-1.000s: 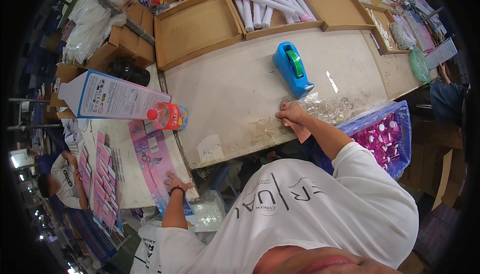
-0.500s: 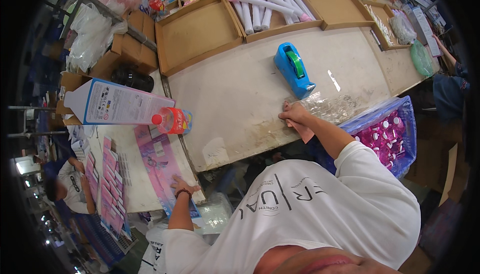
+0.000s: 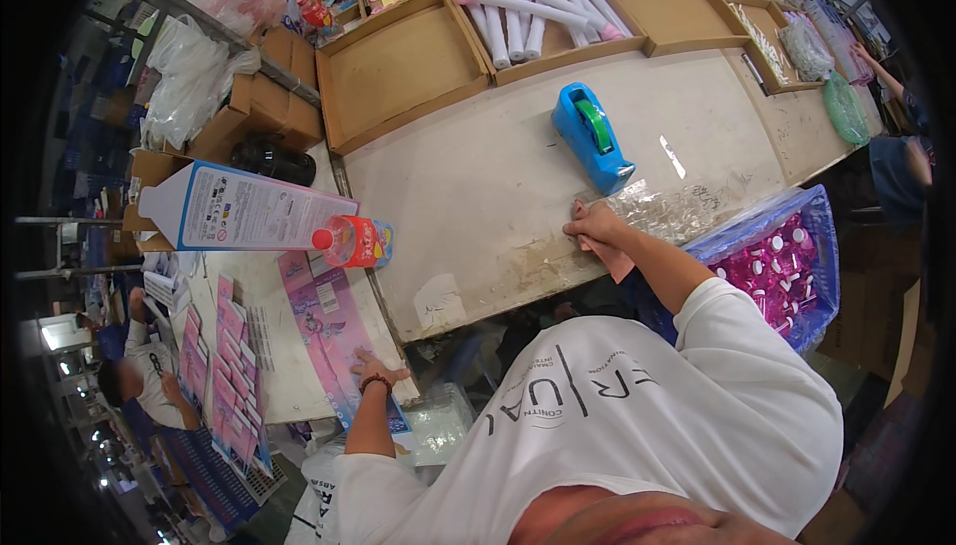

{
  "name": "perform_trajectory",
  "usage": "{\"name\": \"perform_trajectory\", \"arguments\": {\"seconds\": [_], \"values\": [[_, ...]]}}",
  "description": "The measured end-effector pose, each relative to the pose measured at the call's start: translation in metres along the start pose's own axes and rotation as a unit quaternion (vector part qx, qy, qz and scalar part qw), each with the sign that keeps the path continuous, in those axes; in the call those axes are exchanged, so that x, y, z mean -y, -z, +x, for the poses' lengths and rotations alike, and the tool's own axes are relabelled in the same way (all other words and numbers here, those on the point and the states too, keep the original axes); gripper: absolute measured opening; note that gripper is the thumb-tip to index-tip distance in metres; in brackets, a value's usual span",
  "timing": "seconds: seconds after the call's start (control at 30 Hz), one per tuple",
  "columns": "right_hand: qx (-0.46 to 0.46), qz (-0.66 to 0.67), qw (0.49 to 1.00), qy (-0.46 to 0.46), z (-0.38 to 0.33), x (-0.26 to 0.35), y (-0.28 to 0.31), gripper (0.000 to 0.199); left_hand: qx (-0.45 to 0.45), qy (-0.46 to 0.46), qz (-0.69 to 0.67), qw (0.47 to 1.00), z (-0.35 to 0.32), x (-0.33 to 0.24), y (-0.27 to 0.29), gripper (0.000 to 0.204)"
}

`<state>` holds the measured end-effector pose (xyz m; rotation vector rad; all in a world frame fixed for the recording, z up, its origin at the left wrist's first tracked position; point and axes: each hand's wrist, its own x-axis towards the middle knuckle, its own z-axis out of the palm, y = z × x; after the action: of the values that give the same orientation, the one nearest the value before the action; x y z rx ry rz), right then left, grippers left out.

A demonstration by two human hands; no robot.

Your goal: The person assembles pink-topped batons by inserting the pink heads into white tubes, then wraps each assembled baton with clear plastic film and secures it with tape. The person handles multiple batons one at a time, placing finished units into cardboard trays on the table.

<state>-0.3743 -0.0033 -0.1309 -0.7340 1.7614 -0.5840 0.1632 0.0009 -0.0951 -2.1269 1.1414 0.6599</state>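
My left hand [image 3: 376, 369] lies with its fingers spread on a flat pink and purple printed carton sheet [image 3: 324, 318] on the side table. My right hand [image 3: 597, 223] is closed at the front of the main worktable, gripping a thin salmon-coloured piece [image 3: 609, 258] that hangs below the fingers. Whether this piece is cloth or card, I cannot tell. Just beyond that hand stands a blue tape dispenser [image 3: 588, 137] with a green core. Clear film [image 3: 662, 209] covers the tabletop beside it.
A red-capped bottle [image 3: 349, 241] and a printed box [image 3: 249, 209] are on the left. Cardboard trays [image 3: 403, 72] line the back, one with pink-headed white sticks [image 3: 528, 7]. A blue crate [image 3: 822, 246] of pink bottles is at right. Co-workers [image 3: 159, 386] are on both sides.
The whole view has shifted slightly. Both my hands keep their places and grips. The co-worker at the left has raised an arm, and the one at the right has moved a hand.
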Motion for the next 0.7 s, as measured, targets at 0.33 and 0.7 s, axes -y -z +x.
{"name": "perform_trajectory", "arguments": {"seconds": [0.33, 0.7], "values": [[0.013, -0.022, 1.000, -0.017, -0.009, 0.009, 0.005, 0.033, -0.012, -0.001, -0.016, 1.000, 0.001, 0.002, -0.002, 0.140], [-0.007, -0.073, 0.997, -0.004, -0.001, -0.001, 0.005, 0.038, 0.001, 0.003, -0.011, 1.000, 0.004, 0.001, -0.003, 0.143]]}}
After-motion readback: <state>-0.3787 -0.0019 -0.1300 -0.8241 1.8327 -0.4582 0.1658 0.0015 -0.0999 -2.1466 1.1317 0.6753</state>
